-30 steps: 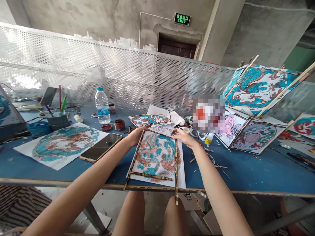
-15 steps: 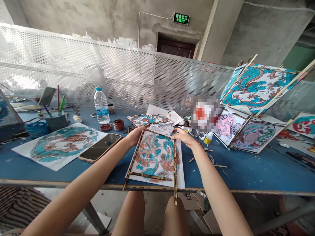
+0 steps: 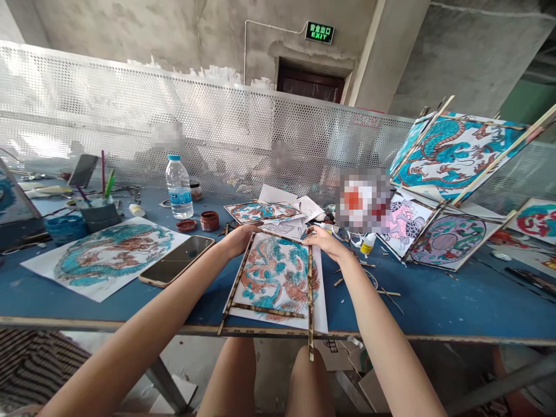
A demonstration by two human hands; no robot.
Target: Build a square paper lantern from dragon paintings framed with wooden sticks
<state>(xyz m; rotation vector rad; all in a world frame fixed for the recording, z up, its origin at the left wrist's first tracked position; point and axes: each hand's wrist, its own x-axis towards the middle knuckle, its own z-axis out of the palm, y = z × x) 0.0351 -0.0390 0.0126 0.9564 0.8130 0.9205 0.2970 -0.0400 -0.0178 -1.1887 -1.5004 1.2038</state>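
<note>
The table [image 3: 443, 307] is blue and spotted with paint; behind it stand a perforated metal panel [image 3: 243, 127] and a raw concrete wall [image 3: 165, 29]. At the front edge lies the painted paper [image 3: 271, 275] with dark strips [image 3: 310, 301], one reaching past the edge. The left hand [image 3: 240, 240] and right hand [image 3: 325, 241], both half-curled, touch its upper corners; whether they grip, I cannot tell. Loose papers [image 3: 284, 229] crowd behind, a phone [image 3: 177, 262] lies beside the left forearm, and a glue bottle [image 3: 368, 244] is near the right hand.

Green-lit sign [image 3: 320, 33] above the doorway [image 3: 310, 84] reads "安全出口" and "EXIT"
</note>
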